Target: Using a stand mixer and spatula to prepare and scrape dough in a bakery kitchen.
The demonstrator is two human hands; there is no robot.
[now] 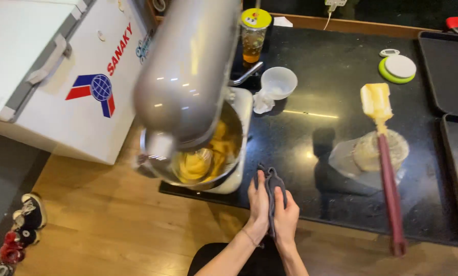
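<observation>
Head camera, looking down at a black countertop above a wooden floor. The person's left hand (pixel 259 204) and right hand (pixel 286 213) are pressed together at the counter's near edge, palms closed on a dark grey cloth (pixel 272 185) whose end sticks up between the fingers — the step in hand looks like wiping the hands clean.

Just left of the hands stands a silver stand mixer (pixel 188 71), its metal bowl (pixel 224 153) holding yellow batter (pixel 198 163). Any next move would call for first freeing the hands from the cloth.

To the right, a spatula (pixel 385 153) with a dark red handle and batter-smeared pale blade lies across a clear plastic container (pixel 367 156).

Packages and labels: a clear cup of amber drink (pixel 253 36) with a yellow round lid stands at the back, beside an empty translucent cup (pixel 278 82). A white round timer on a green base (pixel 397 68) sits farther right. At far left, a white chest freezer (pixel 60 76) carries red lettering and a red-and-blue globe emblem. Dark baking trays (pixel 451 71) line the right edge.
</observation>
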